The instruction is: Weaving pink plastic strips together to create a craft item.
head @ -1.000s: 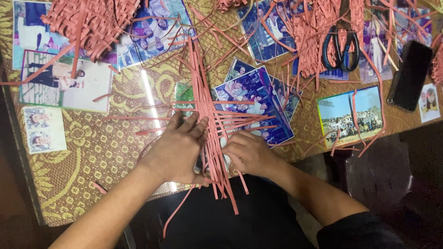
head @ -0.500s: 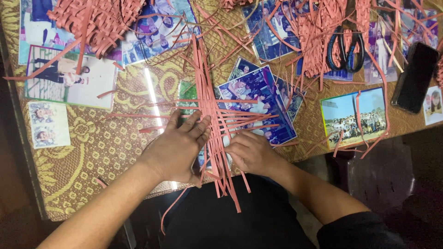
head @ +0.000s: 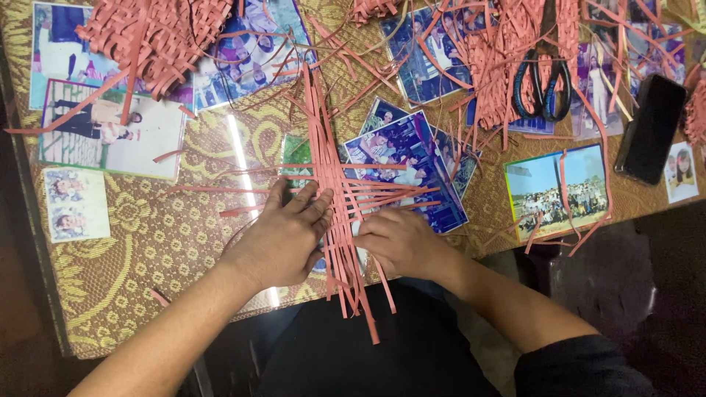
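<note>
Strips of salmon-pink paper (head: pixel 334 198) sit crossed over each other near the front edge of the table (head: pixel 162 250), a long bundle running from 12 to 6 o'clock with shorter ones laid across it from 9 to 3, so it looks like a weave being kept flat. Going left to right: at 10 o'clock there's a finished-looking woven pink mat (head: pixel 158 37) parked out of the way on top of some glossy photographs (head: pixel 110 136). The left hand (head: pixel 283 239) lies open, palm down, fingers spread toward 1 o'clock, pressing on the crossing strips, I'd guess so they don't slide. Right beside it the right hand (head: pixel 397 239) is curled loosely on the other side of the bundle, fingertips on the horizontal strips; can't tell if it's actually pinching one. More photos under the weave, including a blue-toned photo (head: pixel 412 158), seem to just be lying where they were. At 1 o'clock black-handled scissors (head: pixel 543 88) rest in a heap of loose strips, within reach, and a dark phone (head: pixel 651 129) sits at 2 o'clock, apart from the work.
</note>
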